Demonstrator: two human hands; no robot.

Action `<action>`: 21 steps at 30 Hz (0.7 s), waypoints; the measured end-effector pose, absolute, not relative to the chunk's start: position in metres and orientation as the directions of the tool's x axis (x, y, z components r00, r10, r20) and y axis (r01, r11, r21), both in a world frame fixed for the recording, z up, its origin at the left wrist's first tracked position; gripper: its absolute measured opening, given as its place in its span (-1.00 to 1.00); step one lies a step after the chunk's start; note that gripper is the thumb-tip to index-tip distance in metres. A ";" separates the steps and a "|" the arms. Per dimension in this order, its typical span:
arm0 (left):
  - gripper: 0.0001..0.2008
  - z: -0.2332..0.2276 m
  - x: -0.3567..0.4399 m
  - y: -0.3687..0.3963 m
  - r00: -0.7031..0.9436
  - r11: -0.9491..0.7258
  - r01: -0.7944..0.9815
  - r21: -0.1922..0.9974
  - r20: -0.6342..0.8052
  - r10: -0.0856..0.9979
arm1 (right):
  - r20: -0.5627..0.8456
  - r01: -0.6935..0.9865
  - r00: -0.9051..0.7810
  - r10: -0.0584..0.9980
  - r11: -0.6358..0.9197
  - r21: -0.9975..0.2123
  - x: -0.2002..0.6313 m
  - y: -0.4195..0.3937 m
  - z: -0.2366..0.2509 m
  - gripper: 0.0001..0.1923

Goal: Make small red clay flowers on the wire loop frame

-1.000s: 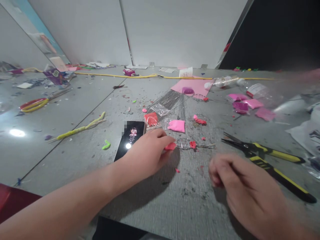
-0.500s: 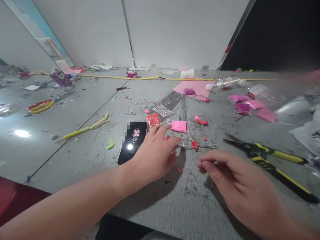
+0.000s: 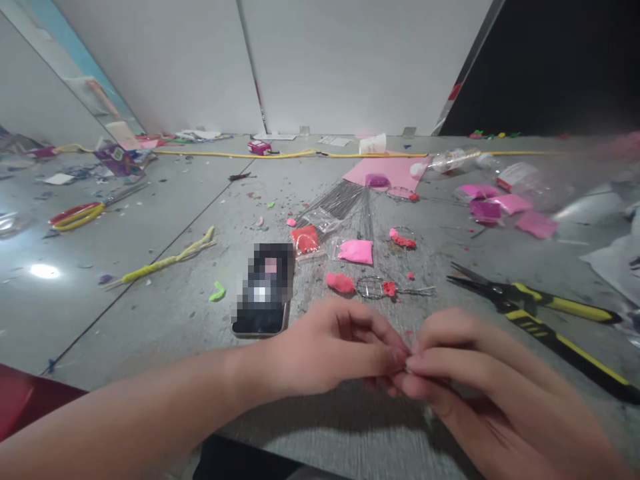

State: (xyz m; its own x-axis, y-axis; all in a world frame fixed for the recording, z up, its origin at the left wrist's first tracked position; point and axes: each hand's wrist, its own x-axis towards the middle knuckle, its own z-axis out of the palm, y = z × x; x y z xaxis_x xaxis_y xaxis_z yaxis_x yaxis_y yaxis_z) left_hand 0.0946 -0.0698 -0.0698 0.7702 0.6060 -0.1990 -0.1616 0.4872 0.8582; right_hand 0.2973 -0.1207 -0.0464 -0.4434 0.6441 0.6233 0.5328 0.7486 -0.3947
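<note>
Pinching fingertips of left hand [image 3: 330, 347] and right hand [image 3: 475, 380] together, contents hidden.

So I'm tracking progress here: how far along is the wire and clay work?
Done, seemingly: one wire loop with a red clay bit lies on the table. In hand: left hand and right hand meet fingertip to fingertip, pinching something too small to identify. Left: a red clay lump, a bundle of wires and pliers lie untouched.

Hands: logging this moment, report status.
Left hand and right hand pinched together, fingertips touching; held item hidden. Red clay lump lies beyond. Pliers right.
</note>
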 end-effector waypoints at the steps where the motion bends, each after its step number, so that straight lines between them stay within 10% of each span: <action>1: -0.84 -0.071 0.094 -0.069 0.785 0.504 -0.166 0.848 -0.196 0.587 | 0.620 0.527 -0.450 0.643 0.752 -0.397 0.297 -0.120 -0.048 -0.92; 21: -0.98 -0.060 0.093 -0.070 0.720 0.389 -0.045 0.920 -0.240 0.651 | 0.578 0.501 -0.542 0.610 0.787 -0.360 0.302 -0.120 -0.047 -0.69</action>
